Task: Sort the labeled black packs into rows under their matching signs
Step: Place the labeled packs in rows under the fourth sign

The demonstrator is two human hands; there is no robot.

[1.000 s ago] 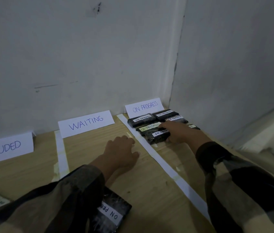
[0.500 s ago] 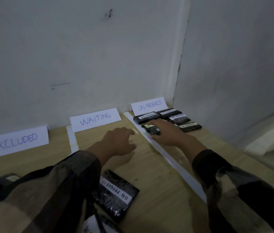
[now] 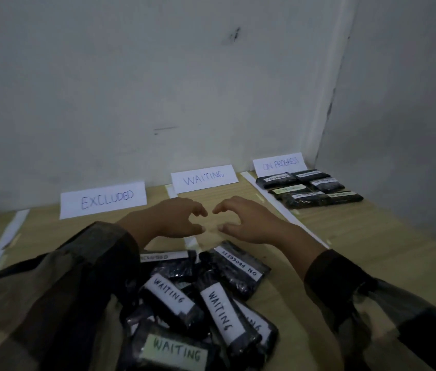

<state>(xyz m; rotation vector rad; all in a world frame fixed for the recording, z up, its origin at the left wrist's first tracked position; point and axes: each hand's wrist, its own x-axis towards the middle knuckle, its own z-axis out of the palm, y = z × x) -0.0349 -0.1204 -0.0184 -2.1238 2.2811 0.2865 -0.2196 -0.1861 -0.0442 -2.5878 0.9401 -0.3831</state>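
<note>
Right hand (image 3: 249, 223) is back from the sorted rows (image 3: 308, 189) at its right; beside left hand (image 3: 168, 220), both hover empty, loosely curled, apparently poised for the unsorted pile (image 3: 211, 303).

Black packs (image 3: 206, 303), white labels (image 3: 218, 309); white signs (image 3: 103, 200); plaid sleeves (image 3: 58, 303)

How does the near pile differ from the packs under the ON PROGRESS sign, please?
The pile is jumbled and overlapping; the sorted packs lie in neat rows. The pile mixes WAITING, EXCLUDED and ON PROGRESS labels; the sorted packs' legible labels read ON PROGRESS. Both are black with pale labels.
</note>
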